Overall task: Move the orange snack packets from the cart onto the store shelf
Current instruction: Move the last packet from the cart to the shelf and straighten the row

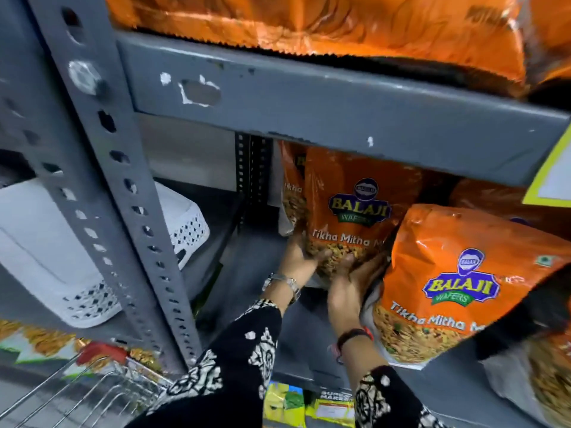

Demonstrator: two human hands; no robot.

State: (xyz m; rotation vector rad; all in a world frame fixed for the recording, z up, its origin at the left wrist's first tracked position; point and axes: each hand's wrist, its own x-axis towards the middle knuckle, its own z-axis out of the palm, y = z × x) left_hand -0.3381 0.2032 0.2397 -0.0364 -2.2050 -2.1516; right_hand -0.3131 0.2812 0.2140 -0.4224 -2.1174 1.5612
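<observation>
An orange Balaji snack packet (355, 208) stands upright deep on the grey shelf (265, 251). My left hand (298, 257) grips its lower left corner and my right hand (349, 288) cups its bottom from the right. Another orange packet (290, 186) stands behind it to the left. A closer orange packet (448, 279) leans at the shelf front, right of my right hand. More orange packets (309, 23) lie on the shelf above. The wire cart (92, 393) is at bottom left.
A grey perforated upright (102, 180) stands left of my arms. A white lattice basket (61, 251) sits in the bay to the left. The upper shelf's front beam (309, 103) overhangs the packets. A yellow tag (553, 177) hangs at right. Yellow packets (293, 403) lie below.
</observation>
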